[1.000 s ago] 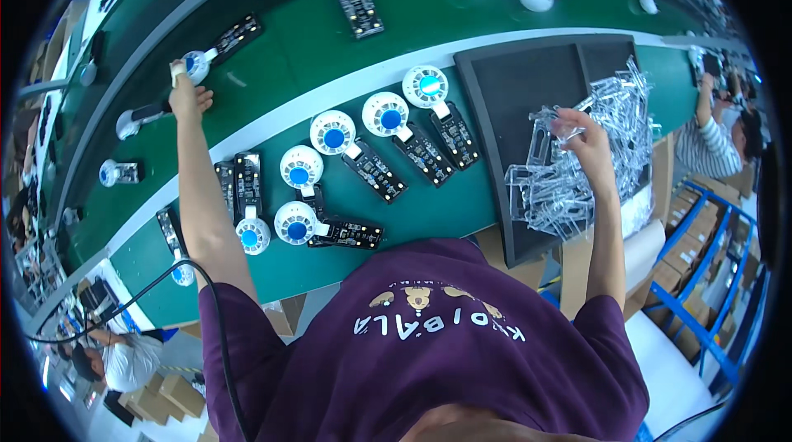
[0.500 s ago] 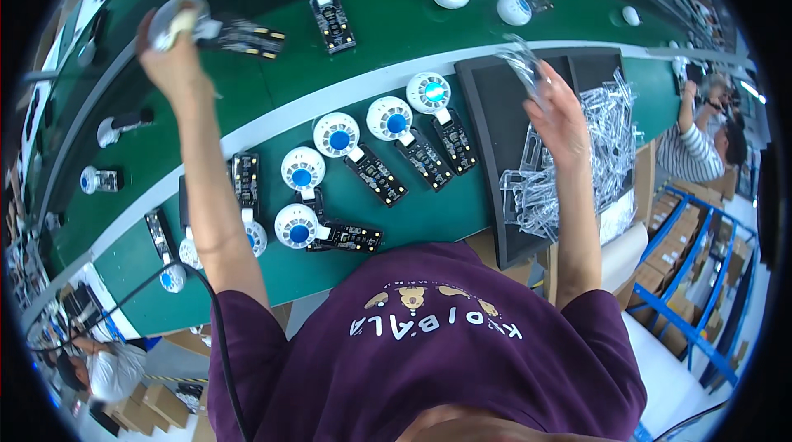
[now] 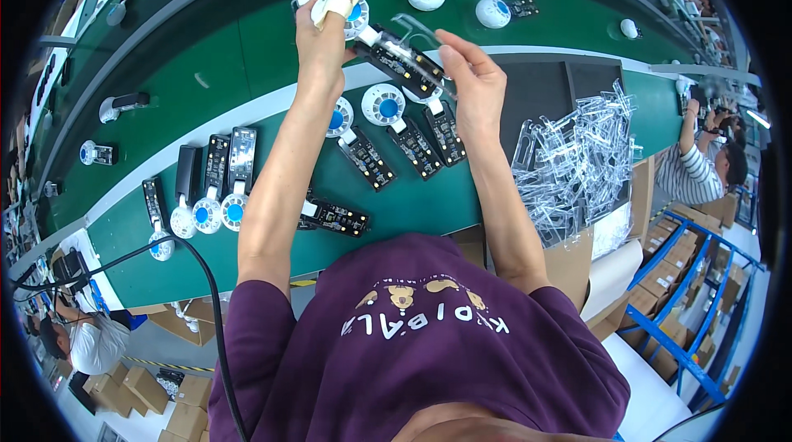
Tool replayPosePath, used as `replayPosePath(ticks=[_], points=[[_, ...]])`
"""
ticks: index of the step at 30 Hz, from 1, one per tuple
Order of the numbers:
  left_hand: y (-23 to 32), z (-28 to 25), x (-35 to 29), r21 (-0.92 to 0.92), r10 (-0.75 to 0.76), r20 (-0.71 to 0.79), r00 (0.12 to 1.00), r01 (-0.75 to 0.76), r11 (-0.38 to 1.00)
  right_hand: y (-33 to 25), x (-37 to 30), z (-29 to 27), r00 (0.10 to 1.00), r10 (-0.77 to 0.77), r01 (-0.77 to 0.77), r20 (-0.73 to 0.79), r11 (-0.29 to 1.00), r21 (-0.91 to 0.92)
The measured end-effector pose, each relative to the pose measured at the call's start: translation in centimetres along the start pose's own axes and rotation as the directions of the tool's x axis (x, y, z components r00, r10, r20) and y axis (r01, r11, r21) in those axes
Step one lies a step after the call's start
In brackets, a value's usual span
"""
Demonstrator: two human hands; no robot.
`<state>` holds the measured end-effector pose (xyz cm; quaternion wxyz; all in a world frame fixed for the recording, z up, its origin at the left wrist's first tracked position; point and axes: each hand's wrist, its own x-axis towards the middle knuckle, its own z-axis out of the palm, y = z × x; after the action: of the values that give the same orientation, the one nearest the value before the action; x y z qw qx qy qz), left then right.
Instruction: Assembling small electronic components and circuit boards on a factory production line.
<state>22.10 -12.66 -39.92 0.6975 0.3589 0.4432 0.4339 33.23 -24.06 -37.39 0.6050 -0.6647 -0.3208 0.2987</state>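
My left hand (image 3: 322, 50), with a cream wrap on a finger, grips the white round head of a device (image 3: 356, 16). The device's black circuit board (image 3: 396, 61) points right, toward my right hand (image 3: 476, 83). Between the thumb and fingers of that hand is a clear plastic cover (image 3: 419, 28), held over the board. Whether the cover touches the board I cannot tell. Below, similar devices (image 3: 384, 104) with blue centres and black boards lie on the green bench (image 3: 412, 207); my left forearm hides some.
Right of my right arm, many clear covers (image 3: 569, 166) are heaped on a black tray (image 3: 528, 79). A pale rail (image 3: 198, 133) divides bench from green belt (image 3: 272, 50), which carries more devices. A black cable (image 3: 210, 277) hangs at left. Co-workers sit at both sides.
My left hand has brought the device right and nearer from the far left of the belt. My right hand has moved left with the clear cover, bringing the two together.
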Motion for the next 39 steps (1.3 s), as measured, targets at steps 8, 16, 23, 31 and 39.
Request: replayPosePath(ticks=[8, 16, 23, 31, 39], points=[[1.2, 0.8, -1.8, -0.017, 0.098, 0.029, 0.995, -0.098, 0.995, 1.5, -0.7, -0.6, 0.918, -0.392, 0.342, 0.060, 0.706, -0.620], [0.0, 1.4, -1.7, -0.015, 0.278, -0.011, 0.961, -0.278, 0.961, 2.3, -1.1, -0.4, 0.835, -0.474, 0.528, 0.280, 0.548, -0.648], [-0.2, 1.5, -2.2, -0.068, 0.220, -0.015, 0.975, -0.221, 0.973, -0.2, -1.2, -1.3, 0.832, -0.381, 0.531, 0.403, 0.338, -0.777], [-0.6, 1.9, -2.4, -0.019, 0.237, 0.003, 0.972, -0.237, 0.971, -0.5, -2.4, -0.5, 0.827, -0.426, 0.522, 0.368, 0.336, -0.784], [0.4, 2.3, -3.2, -0.102, 0.307, 0.016, 0.952, -0.304, 0.947, 2.0, -2.4, -0.6, 0.827, -0.470, 0.534, 0.309, 0.483, -0.694]])
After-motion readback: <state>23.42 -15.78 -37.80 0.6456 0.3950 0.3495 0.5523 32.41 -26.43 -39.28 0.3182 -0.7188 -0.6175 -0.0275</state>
